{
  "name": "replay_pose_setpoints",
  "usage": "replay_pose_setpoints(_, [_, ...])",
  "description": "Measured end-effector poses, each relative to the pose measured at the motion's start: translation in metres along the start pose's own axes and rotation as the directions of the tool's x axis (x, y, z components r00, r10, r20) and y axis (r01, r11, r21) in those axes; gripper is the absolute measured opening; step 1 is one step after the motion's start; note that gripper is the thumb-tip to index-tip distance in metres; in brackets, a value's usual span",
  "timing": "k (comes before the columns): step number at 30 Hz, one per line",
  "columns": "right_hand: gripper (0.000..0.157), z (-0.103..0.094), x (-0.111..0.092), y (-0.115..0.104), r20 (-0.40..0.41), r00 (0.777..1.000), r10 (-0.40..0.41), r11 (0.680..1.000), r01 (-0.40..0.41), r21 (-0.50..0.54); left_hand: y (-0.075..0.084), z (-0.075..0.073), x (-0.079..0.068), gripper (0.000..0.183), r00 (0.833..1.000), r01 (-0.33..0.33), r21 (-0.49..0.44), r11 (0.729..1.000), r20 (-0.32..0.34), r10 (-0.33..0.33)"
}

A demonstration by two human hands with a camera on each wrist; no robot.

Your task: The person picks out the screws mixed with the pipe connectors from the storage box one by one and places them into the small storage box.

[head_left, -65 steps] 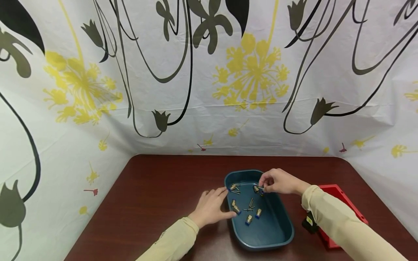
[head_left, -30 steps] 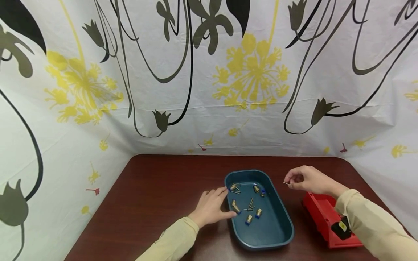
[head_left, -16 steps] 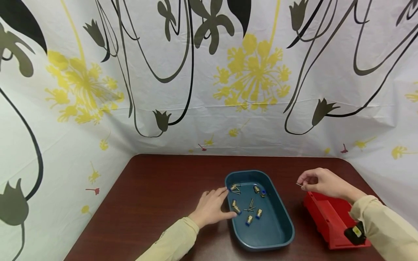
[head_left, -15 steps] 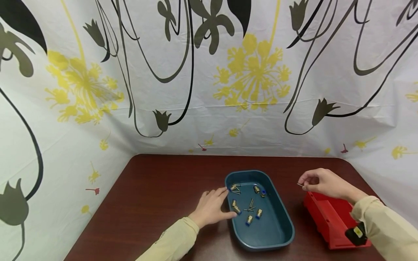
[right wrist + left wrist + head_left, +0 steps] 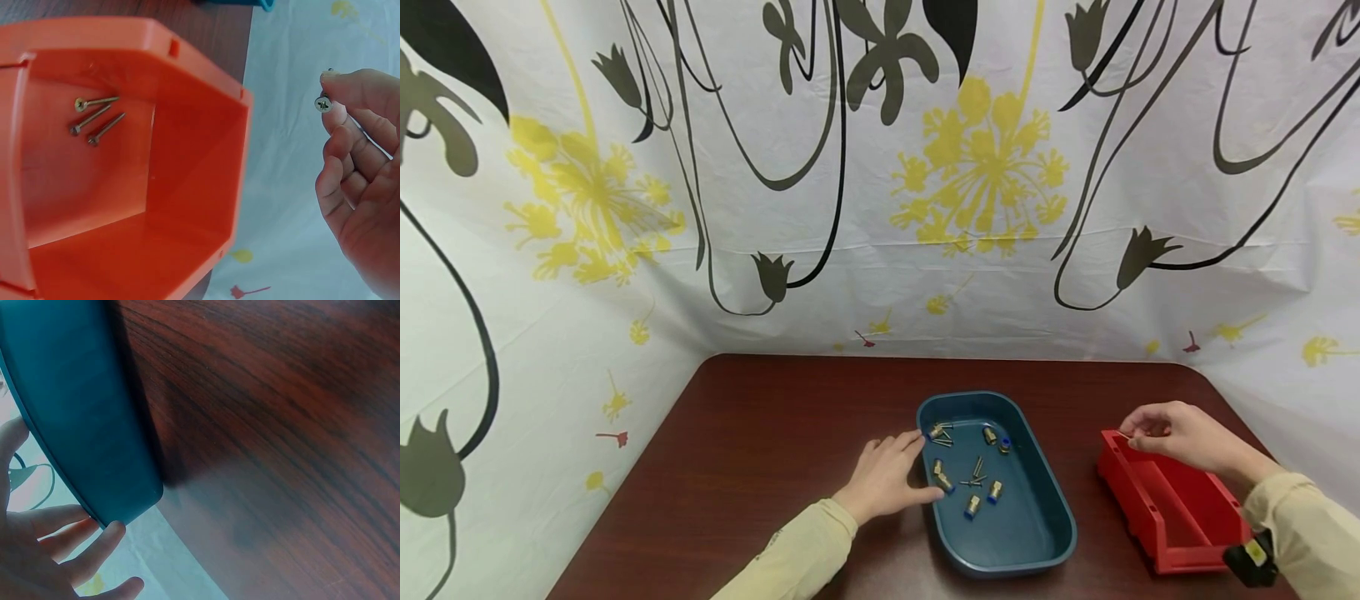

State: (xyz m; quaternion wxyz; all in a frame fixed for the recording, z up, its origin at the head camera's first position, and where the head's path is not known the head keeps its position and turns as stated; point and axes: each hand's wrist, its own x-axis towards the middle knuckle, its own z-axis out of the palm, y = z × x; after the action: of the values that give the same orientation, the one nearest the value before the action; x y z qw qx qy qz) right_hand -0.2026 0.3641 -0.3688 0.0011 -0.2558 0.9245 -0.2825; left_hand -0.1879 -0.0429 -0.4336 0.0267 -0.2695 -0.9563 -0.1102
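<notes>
My right hand [image 5: 1183,433] pinches a screw between thumb and fingertips at the far left corner of a red bin [image 5: 1159,542]. In the right wrist view the cross-slotted head of that screw [image 5: 323,104] faces the camera. Three screws lie inside the bin, among them a gold one [image 5: 94,102]. My left hand [image 5: 883,482] rests against the left rim of a blue tray [image 5: 1026,533], fingers spread and fairly straight. The tray holds loose screws [image 5: 977,467] and several brass fittings [image 5: 972,506] with blue ends.
A dark brown table [image 5: 775,467] carries both containers, the bin standing to the right of the tray. Behind the table hangs a white cloth [image 5: 865,208] with flower prints. On the right wrist sits a black camera [image 5: 1253,560].
My right hand has left the tray with a screw and moved right, then nearer, to the corner of the red bin. My left hand has stayed at the tray's rim.
</notes>
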Motion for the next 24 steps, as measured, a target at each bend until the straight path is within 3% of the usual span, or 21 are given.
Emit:
replay_pose_setpoints(17, [0.010, 0.012, -0.020, 0.030, 0.039, 0.996, 0.077, 0.991, -0.081, 0.110, -0.001, 0.001, -0.001, 0.078, 1.000, -0.005, -0.007, 1.000, -0.006, 0.005])
replay_pose_setpoints(24, [0.010, 0.019, -0.023, 0.040, 0.098, 0.992, 0.080, 0.985, -0.093, 0.144, 0.000, 0.001, 0.000, 0.078, 1.000, -0.001, -0.018, 1.000, 0.000, 0.001])
